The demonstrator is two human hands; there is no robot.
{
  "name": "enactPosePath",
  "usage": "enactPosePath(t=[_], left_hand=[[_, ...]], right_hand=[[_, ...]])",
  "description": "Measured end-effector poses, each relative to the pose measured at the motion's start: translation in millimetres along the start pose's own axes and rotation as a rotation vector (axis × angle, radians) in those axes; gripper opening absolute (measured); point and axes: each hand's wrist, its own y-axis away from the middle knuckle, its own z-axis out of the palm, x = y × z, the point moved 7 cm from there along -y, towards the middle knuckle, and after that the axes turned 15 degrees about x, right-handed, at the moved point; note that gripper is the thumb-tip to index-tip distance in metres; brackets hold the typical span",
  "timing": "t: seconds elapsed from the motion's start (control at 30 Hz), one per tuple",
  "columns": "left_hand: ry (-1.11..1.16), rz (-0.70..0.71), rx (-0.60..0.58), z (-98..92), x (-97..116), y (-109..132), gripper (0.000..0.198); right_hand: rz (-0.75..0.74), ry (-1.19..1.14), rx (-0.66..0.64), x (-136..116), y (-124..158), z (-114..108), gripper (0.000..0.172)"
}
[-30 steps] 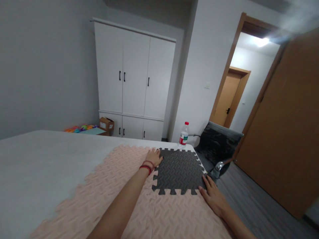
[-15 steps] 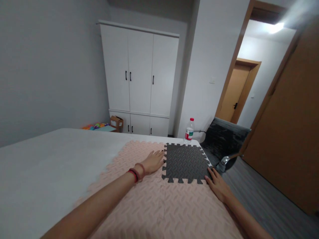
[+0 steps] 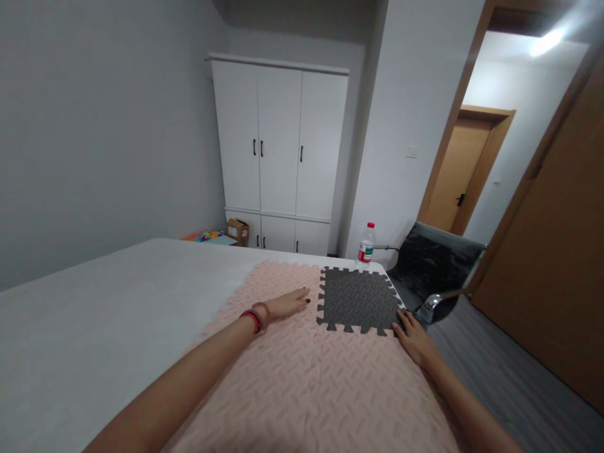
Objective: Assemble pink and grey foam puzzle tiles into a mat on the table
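Note:
A dark grey foam mat tile (image 3: 361, 301) with toothed edges lies at the far right of the joined pink foam mats (image 3: 283, 377). My left hand (image 3: 287, 304) rests on the pink mat just left of the grey tile, its fingers stretched out and holding nothing. At the tile's near right corner, my right hand (image 3: 414, 338) lies with fingers spread, their tips touching the grey foam. Bracelets circle my left wrist. The grey tile lies flat, and its teeth show along the left and near sides against the pink.
The mats lie on a white table (image 3: 127, 302). A water bottle (image 3: 367, 245) with a red cap stands at the back edge. Beyond the right edge is a black chair (image 3: 436, 264). A cardboard box (image 3: 238, 231) and a white cabinet (image 3: 278, 138) are behind the table.
My left hand has drawn back a little from the grey tile's left edge, its fingers closer together. My right hand stays at the corner. The camera view has shifted slightly left.

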Motion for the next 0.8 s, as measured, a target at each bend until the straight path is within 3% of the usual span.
enactPosePath(t=[0.07, 0.2, 0.33, 0.47, 0.67, 0.8], left_hand=[[-0.030, -0.084, 0.055, -17.2, -24, 21, 0.049], [-0.161, -0.307, 0.189, -47.2, -83, 88, 0.046], [-0.219, -0.411, 0.236, -50.3, -118, 134, 0.050], [-0.221, -0.435, 0.203, -40.0, -131, 138, 0.054], [-0.222, -0.479, 0.198, -39.4, -137, 139, 0.059], [-0.216, -0.480, 0.178, -41.8, -131, 142, 0.061]], right_hand=[[-0.004, 0.007, -0.003, -1, 1, -1, 0.070], [-0.041, 0.030, 0.002, -3, 2, -3, 0.069], [-0.083, 0.049, 0.008, -5, 5, -6, 0.066], [-0.170, 0.056, 0.005, -11, 7, -6, 0.061], [-0.059, 0.047, 0.020, -2, 0, -3, 0.066], [-0.071, 0.125, 0.073, -14, 6, -16, 0.061]])
